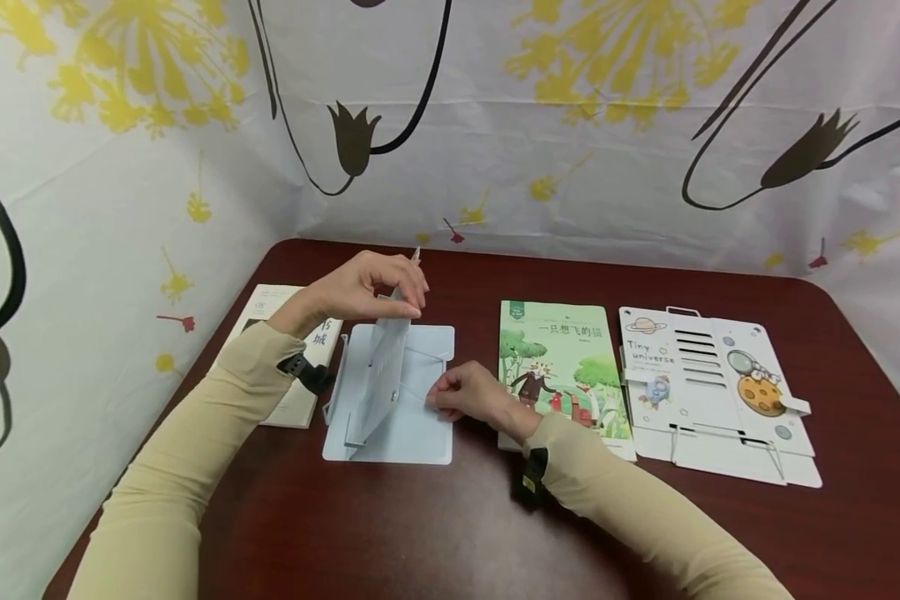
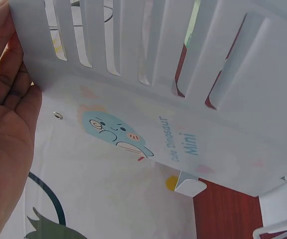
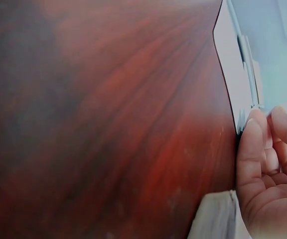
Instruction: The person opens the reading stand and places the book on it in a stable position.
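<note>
A pale blue metal book stand (image 1: 420,442) has its base plate flat on the table and its slotted panel (image 1: 385,375) raised steeply. My left hand (image 1: 371,285) grips the panel's upper edge between thumb and fingers. In the left wrist view, a blue dinosaur print (image 2: 116,129) and a folded page clip (image 2: 189,185) show on the panel. My right hand (image 1: 471,393) pinches at the thin wire support (image 1: 414,390) by the base's right edge. In the right wrist view, thumb and fingertips (image 3: 255,132) meet right at the plate's edge; the pinched wire end is mostly hidden.
A white book (image 1: 288,408) lies left of the stand, partly under my left forearm. To the right are a green picture book (image 1: 562,350) and a second, flat book stand (image 1: 712,383) with a space print. Patterned cloth (image 1: 450,192) hangs behind the dark red table (image 1: 450,533).
</note>
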Action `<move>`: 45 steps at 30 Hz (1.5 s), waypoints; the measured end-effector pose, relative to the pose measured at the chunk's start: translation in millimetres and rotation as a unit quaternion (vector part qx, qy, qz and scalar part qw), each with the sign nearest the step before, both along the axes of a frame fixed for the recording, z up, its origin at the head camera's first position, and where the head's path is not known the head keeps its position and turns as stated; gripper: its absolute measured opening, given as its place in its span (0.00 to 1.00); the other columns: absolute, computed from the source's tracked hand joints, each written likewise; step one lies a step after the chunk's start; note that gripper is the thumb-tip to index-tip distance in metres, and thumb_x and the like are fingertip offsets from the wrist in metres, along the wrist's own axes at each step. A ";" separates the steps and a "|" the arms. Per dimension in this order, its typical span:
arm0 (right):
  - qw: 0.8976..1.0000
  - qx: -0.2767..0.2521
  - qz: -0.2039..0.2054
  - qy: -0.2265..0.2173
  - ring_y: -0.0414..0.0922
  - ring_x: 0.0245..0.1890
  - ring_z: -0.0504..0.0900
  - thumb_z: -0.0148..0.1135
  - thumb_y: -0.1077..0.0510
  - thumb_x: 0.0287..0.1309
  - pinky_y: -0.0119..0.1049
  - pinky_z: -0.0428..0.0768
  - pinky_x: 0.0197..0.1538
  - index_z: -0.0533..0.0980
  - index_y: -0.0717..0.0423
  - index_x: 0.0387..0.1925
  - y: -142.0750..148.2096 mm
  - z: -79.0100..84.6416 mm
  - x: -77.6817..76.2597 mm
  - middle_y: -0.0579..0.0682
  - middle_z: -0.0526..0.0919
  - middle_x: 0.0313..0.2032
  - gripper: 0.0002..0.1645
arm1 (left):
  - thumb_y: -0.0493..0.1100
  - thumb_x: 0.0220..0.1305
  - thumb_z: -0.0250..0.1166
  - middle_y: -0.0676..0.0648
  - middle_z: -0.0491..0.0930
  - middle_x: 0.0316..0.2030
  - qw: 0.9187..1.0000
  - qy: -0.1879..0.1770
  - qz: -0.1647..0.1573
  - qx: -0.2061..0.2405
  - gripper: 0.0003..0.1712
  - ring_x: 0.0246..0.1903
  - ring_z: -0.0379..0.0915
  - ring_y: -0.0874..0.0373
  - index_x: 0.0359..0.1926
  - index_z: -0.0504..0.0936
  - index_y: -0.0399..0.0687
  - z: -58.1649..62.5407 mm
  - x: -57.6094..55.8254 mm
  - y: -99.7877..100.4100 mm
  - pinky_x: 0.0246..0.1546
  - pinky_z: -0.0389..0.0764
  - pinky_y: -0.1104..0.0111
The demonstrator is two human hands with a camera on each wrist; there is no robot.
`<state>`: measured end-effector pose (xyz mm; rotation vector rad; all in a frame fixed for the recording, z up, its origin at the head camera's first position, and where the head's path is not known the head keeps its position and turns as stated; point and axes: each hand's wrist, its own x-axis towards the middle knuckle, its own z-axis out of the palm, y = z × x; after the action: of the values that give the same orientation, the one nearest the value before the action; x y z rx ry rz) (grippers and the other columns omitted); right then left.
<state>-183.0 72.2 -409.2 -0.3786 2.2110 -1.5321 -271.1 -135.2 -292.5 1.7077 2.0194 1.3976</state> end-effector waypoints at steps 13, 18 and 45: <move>1.000 -0.010 -0.012 0.007 0.38 0.20 0.79 0.62 0.67 0.56 0.35 0.83 0.28 0.81 0.71 0.31 -2.5 1.2 4.7 0.60 0.83 0.27 0.07 | 0.35 0.56 0.68 0.50 0.83 0.30 1.000 0.016 0.010 -0.011 0.02 0.45 0.74 0.58 0.27 0.84 0.42 -1.2 2.8 6.2 0.67 0.58 0.60; 0.999 -0.018 -0.022 0.015 0.39 0.20 0.80 0.62 0.68 0.56 0.35 0.83 0.28 0.80 0.71 0.31 -2.2 0.9 8.8 0.60 0.84 0.27 0.06 | 0.34 0.55 0.68 0.50 0.83 0.30 1.000 0.016 0.014 -0.009 0.02 0.45 0.74 0.59 0.27 0.84 0.43 -0.7 3.4 7.8 0.67 0.58 0.59; 0.997 -0.001 -0.042 0.071 0.39 0.23 0.81 0.63 0.67 0.54 0.31 0.81 0.29 0.81 0.66 0.32 1.6 1.1 22.2 0.55 0.84 0.27 0.04 | 0.27 0.54 0.66 0.47 0.83 0.32 0.997 0.014 0.073 0.024 0.04 0.47 0.75 0.61 0.27 0.84 0.38 -10.8 6.4 16.4 0.63 0.64 0.58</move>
<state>-160.9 73.8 -408.1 -0.4115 2.3625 -1.5962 -264.7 -118.8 -303.3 1.6353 2.1826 1.4852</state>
